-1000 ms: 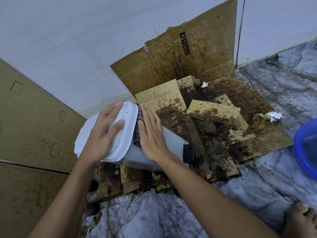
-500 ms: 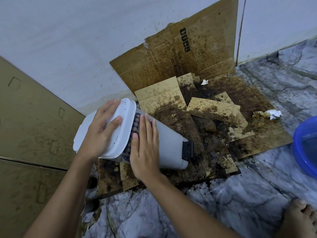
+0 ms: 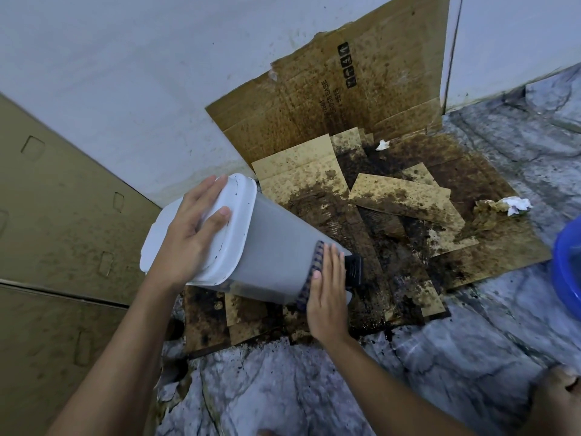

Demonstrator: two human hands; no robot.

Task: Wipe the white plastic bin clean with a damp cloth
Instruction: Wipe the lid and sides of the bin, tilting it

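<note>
The white plastic bin lies tilted on its side over stained cardboard, lid end towards me at the left, black pedal at its far right end. My left hand presses flat on the white lid and steadies it. My right hand lies flat on the bin's side near the pedal end, pressing a dark checked cloth against the plastic. Only the cloth's edge shows past my fingers.
Wet, dirt-stained cardboard sheets cover the floor and lean on the wall. A blue basin sits at the right edge. Crumpled tissue lies on the cardboard. Brown panels stand at the left. Marble floor lies near me.
My right hand has slid the cloth along the bin's side from just under the lid down to the pedal end. My left hand has stayed on the lid.
</note>
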